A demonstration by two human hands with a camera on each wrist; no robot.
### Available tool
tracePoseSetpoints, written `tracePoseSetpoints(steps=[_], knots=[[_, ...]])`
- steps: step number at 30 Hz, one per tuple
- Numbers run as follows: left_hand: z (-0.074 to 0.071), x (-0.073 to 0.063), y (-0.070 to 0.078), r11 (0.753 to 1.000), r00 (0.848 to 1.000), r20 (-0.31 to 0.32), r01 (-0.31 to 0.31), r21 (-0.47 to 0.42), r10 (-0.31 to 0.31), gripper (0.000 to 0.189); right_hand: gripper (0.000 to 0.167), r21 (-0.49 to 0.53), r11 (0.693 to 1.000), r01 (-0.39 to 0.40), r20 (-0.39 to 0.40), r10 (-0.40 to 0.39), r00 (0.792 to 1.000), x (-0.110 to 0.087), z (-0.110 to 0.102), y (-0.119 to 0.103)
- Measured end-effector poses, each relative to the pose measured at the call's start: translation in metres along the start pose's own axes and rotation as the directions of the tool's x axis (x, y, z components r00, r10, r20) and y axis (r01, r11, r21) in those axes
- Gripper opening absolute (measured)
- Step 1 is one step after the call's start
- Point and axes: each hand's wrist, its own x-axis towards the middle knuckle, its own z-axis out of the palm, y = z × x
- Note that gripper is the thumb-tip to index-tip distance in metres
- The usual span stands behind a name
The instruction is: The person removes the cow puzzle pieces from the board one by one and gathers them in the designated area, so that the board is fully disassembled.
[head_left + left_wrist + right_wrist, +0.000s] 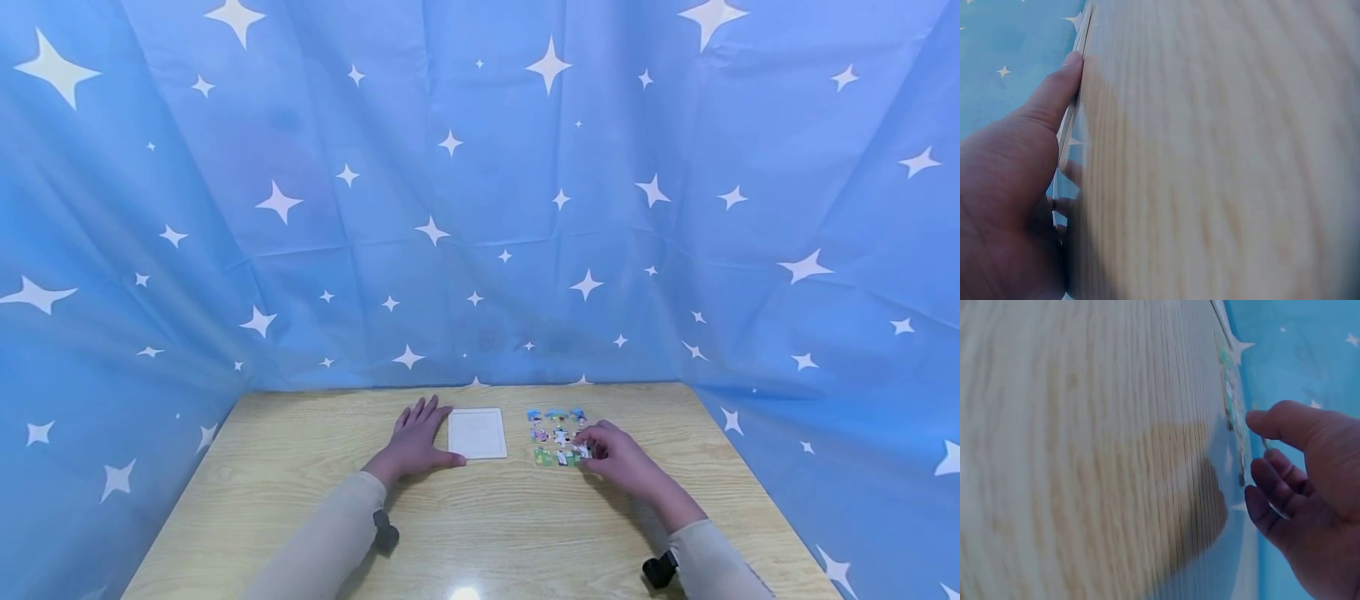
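A square, pale puzzle tray (477,433) with a raised rim lies flat on the table. My left hand (418,437) is at its left side, fingers spread, the thumb at the near edge and the index finger by the far left corner. In the left wrist view, the thumb (1054,94) lies along the tray's edge. To the right are several colourful jigsaw pieces (561,435) in rows. Over their right side, my right hand (618,454) pinches a jigsaw piece; in the right wrist view only its thin edge (1265,443) shows between thumb and finger.
The wooden table (480,525) ends at the back against a blue curtain (480,183) with white stars, which also hangs along both sides. A dark wrist camera (386,533) sits on the left sleeve and another (660,570) on the right.
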Motion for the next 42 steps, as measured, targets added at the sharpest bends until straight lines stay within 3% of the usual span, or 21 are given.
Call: tracePoseSetpoints(steps=[20, 29, 42], knots=[[-0.003, -0.001, 0.003, 1.0, 1.0, 0.011, 0.006, 0.007, -0.006, 0.118, 0.024, 0.025, 1.0, -0.018, 0.044, 0.017, 0.999, -0.003, -0.009, 0.004], [-0.001, 0.0, 0.0, 1.0, 1.0, 0.004, 0.011, 0.0, -0.011, 0.119, 0.021, -0.016, 0.999, -0.037, 0.071, 0.038, 0.997, 0.0, -0.009, 0.01], [-0.001, 0.0, 0.001, 1.0, 1.0, 0.001, 0.01, 0.001, -0.01, 0.117, 0.02, 0.0, 0.998, -0.06, 0.134, 0.059, 0.989, -0.001, -0.014, 0.004]])
